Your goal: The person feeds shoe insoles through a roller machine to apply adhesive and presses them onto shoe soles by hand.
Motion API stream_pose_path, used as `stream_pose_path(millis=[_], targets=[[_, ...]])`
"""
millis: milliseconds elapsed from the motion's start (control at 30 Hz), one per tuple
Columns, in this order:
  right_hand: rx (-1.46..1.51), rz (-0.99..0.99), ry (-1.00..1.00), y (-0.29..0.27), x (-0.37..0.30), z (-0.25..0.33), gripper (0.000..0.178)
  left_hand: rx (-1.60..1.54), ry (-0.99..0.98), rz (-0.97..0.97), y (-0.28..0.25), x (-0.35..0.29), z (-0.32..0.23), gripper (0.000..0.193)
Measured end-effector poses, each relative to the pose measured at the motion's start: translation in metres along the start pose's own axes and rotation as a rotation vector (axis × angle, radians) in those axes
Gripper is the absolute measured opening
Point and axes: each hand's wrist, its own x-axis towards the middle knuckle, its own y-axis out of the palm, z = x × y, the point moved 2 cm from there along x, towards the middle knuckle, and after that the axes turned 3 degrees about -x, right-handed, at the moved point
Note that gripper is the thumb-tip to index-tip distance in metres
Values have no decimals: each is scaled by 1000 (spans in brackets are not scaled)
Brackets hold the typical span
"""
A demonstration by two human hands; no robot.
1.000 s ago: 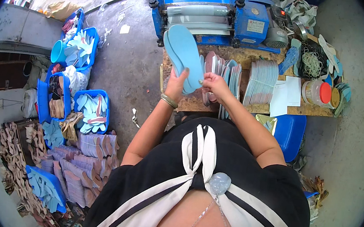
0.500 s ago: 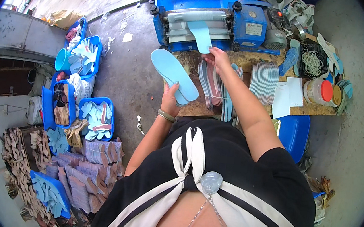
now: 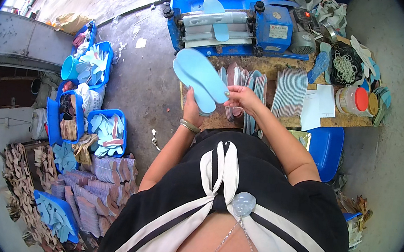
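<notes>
My left hand [image 3: 194, 106] is closed around a small stack of light blue insoles [image 3: 203, 102], held over the near left end of the wooden bench. My right hand [image 3: 241, 99] pinches the narrow end of the top insole [image 3: 196, 69], which lies fanned out at an angle from those under it. Beyond my hands, a blue roller machine [image 3: 275, 29] has another light blue insole [image 3: 221, 30] caught between its rollers, one end sticking out on either side. Standing rows of grey and pinkish insoles [image 3: 257, 85] are just past my right hand.
A long row of insoles [image 3: 289, 92], white paper sheets [image 3: 320, 105] and a red-lidded jar [image 3: 353, 100] occupy the bench's right side. Below it stands a blue bin [image 3: 326, 152]. Blue crates of insoles [image 3: 107, 132] and purplish insole piles [image 3: 97, 193] fill the floor at left.
My right hand has released the insole at the rollers and come back to the stack, gripping its top insole. The released insole has moved farther through the rollers.
</notes>
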Motion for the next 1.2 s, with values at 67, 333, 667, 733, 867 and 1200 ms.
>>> stream_pose_path(millis=[67,333,667,733,867,1200], targets=[[34,-37,-3,0,5,8,24,-130,-53,59,-13,4,7,37],[129,-239,-38,-21,46,19,19,-4,75,-50,-11,-5,6,37],[143,-265,-55,-20,68,16,17,97,166,-89,-30,-11,4,44],[162,-251,-55,-21,72,15,15,121,172,-119,-30,-12,4,44],[172,-263,-58,-20,77,15,17,110,140,-149,-29,-14,5,43],[200,-280,-69,-26,92,20,17,133,126,-101,-24,-19,3,44]])
